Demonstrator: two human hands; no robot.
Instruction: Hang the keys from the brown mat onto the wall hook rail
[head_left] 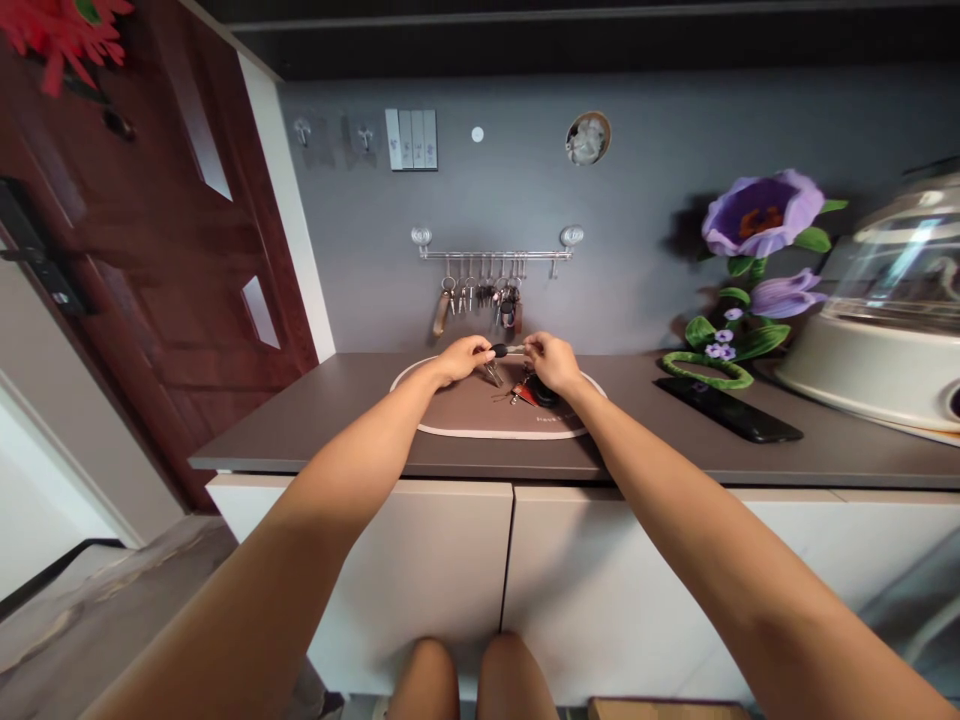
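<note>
Just above a brown oval mat (450, 418) on the counter, both hands meet at a black-headed key (499, 350). My left hand (459, 360) is closed in a pinch at the black head. The fingers of my right hand (553, 362) are closed at the far metal end. A few small metal keys (493, 373) dangle beside my left fingertips. Under my right hand, partly hidden by it, are a red tag (525, 392) and a black fob-like piece (545, 393). Whether these are joined to the key cannot be made out.
Behind the hands, a clear wall rack (495, 255) holds several hanging keys (487, 295). Rightward on the counter lie a black phone (727, 408), a purple flower ornament (761, 215) and a white appliance with a clear dome (885, 330). A dark red door (150, 200) stands left.
</note>
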